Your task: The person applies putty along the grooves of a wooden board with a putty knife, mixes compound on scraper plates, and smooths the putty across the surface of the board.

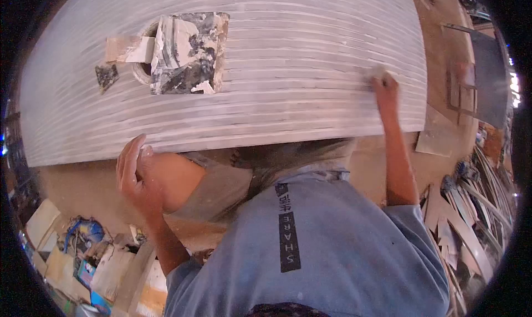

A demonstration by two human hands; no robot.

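A large white panel [288,68] with many fine horizontal grooves lies in front of me, dusty all over. My right hand [386,89] is stretched out near its right edge, fingers closed on a small pale sanding pad [376,73] that presses on the surface. My left hand [134,176] rests against the panel's near edge at the left, fingers spread and holding nothing. My blue shirt [332,245] fills the lower middle of the view.
A stained, crumpled sheet [191,54] and paper scraps [127,48] lie on the panel's upper left, over a round hole. Boxes and clutter [83,250] crowd the floor at lower left. Wood offcuts and strips [465,228] are piled at the right.
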